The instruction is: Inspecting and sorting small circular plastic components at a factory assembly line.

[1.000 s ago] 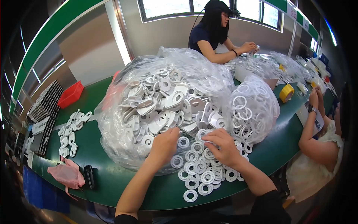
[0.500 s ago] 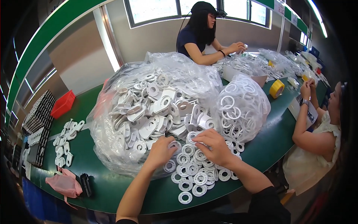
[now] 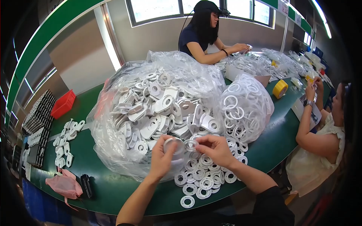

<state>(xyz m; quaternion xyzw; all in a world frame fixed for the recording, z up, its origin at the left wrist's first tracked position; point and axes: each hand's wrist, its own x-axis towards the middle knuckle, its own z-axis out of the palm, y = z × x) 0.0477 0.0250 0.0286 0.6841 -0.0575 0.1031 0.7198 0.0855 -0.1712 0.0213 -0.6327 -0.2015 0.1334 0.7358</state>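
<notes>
My left hand (image 3: 161, 157) is closed on a white plastic bracket (image 3: 175, 147), smeared by motion. Between the thumb and fingers of my right hand (image 3: 216, 150) is a white ring (image 3: 190, 145), right beside that bracket; whether the two touch I cannot tell. Below my hands, a loose heap of white flanged rings (image 3: 198, 173) spreads over the green table (image 3: 124, 199). Just beyond my hands lies a large open clear plastic bag (image 3: 103, 145) full of white brackets (image 3: 151, 126). To its right, thinner white rings (image 3: 233, 107) fill a smaller clear bag (image 3: 264, 109).
At left are several laid-out white parts (image 3: 65, 145), a red bin (image 3: 63, 104), stacked dark trays (image 3: 39, 116), a pink pouch (image 3: 65, 184) and a black case (image 3: 86, 186). A yellow tape roll (image 3: 279, 89) stands at right. Two co-workers (image 3: 200, 41) sit at the table.
My left hand has lifted the bracket and turned it upright. My right hand has brought its ring slightly left and down, close beside it.
</notes>
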